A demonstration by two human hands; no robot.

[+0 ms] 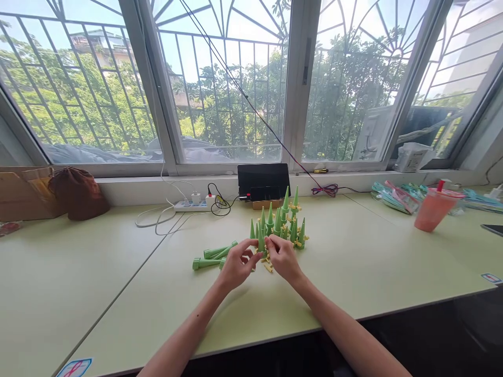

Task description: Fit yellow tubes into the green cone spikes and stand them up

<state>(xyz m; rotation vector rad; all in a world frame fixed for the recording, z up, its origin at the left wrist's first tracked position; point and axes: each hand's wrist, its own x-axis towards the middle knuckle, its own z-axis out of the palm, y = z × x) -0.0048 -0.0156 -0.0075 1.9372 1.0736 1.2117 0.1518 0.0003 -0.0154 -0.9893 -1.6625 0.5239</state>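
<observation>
My left hand (pixel 239 263) is closed round the base of a green plant watering spike (pixel 261 240), whose pointed tip is up. Beside it, my right hand (pixel 283 257) pinches at the spike's right side; its fingertips hide what they hold, if anything. Just behind both hands stands a cluster of similar green spikes (pixel 277 222), points up, several with small yellow valves (pixel 297 241) at their bases. Loose yellow pieces (pixel 268 267) lie on the table between my hands. To the left, several long green spikes (pixel 207 263) lie on their sides, partly covered by my left hand.
Behind the cluster a black tablet (pixel 263 180) leans on a stand. A power strip (pixel 192 205) with cables lies left of it. A brown pouch (pixel 80 193) sits at far left. On the right stand a red drink cup (pixel 435 209) and plastic packets (pixel 393 196).
</observation>
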